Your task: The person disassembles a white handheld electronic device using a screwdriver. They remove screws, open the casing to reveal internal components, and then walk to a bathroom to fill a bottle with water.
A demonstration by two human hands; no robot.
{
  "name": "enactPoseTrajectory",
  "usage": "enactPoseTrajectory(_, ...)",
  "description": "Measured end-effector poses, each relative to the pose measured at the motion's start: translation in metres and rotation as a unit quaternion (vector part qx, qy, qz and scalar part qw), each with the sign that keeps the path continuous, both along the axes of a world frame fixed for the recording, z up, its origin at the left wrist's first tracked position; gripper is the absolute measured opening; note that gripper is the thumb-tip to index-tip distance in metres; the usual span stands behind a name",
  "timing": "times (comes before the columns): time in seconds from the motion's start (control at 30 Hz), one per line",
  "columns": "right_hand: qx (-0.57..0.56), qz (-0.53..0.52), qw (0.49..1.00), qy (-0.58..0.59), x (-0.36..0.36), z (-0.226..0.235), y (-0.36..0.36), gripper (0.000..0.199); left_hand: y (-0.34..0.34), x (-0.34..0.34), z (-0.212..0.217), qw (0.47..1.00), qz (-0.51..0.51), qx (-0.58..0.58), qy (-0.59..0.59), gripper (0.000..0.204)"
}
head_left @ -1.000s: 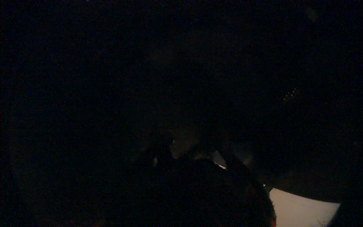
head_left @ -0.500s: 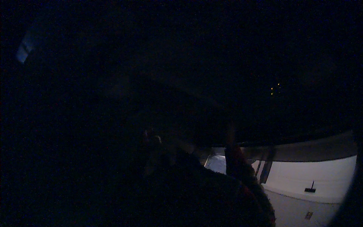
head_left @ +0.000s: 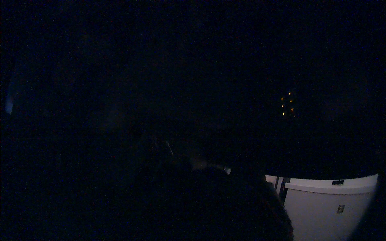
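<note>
Nearly the whole view is black, and darkness hides both of my hands and whatever they touch. A dark rounded outline [head_left: 281,213], maybe a sleeve or part of my body, stands against a pale surface at the lower right. Left of the lower middle shows a thin pale streak [head_left: 170,148], too dim to name. Close to it, a faint brownish patch [head_left: 197,162] cannot be made out.
Several small yellow lights [head_left: 286,103] glow at the right. Below them lies a lit white wall [head_left: 313,213] with a ledge, a small plate like an outlet [head_left: 340,209] and a small black object [head_left: 337,182]. A dim bluish patch [head_left: 9,106] shows at the far left.
The view has shifted. More yellow lights show, and the black edge covers more of the lit area. A reddish arm-like shape and a bright bluish panel, seen earlier at the lower middle, are mostly hidden.
</note>
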State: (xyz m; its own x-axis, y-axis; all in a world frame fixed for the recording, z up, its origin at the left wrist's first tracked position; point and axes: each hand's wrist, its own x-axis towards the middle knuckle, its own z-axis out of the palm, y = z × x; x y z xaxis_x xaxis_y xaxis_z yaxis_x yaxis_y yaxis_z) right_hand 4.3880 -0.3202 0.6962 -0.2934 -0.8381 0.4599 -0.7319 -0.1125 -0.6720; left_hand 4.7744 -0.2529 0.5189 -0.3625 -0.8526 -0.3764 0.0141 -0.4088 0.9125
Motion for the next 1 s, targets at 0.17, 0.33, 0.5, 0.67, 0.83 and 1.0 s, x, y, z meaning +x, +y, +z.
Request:
enactPoseTrajectory(0.17,-0.021,-0.115,0.992,0.052,0.026,0.006,0.005,0.037,-0.03,0.058,-0.012,1.0,-0.024,-0.006,0.011,0.085)
enactPoseTrajectory(0.33,-0.048,-0.252,0.961,0.104,0.079,0.015,0.016,0.036,-0.089,0.129,-0.008,0.999,-0.04,0.007,0.032,0.084)
enactPoseTrajectory(0.5,-0.045,-0.389,0.906,0.161,0.129,0.005,0.018,0.035,-0.162,0.143,0.017,0.977,-0.066,-0.186,-0.075,0.082)
enactPoseTrajectory(0.67,0.04,-0.252,0.958,0.131,0.183,-0.065,-0.029,0.022,-0.234,0.132,0.029,0.953,-0.081,-0.237,-0.169,0.087)
enactPoseTrajectory(0.83,0.17,-0.131,0.976,-0.033,0.186,-0.097,-0.127,0.036,-0.271,0.101,0.011,0.934,-0.018,-0.313,-0.172,0.083)
enactPoseTrajectory(1.0,0.29,-0.162,0.935,0.124,0.176,-0.108,-0.233,0.044,-0.309,0.087,0.008,0.919,0.037,-0.333,-0.209,0.081)
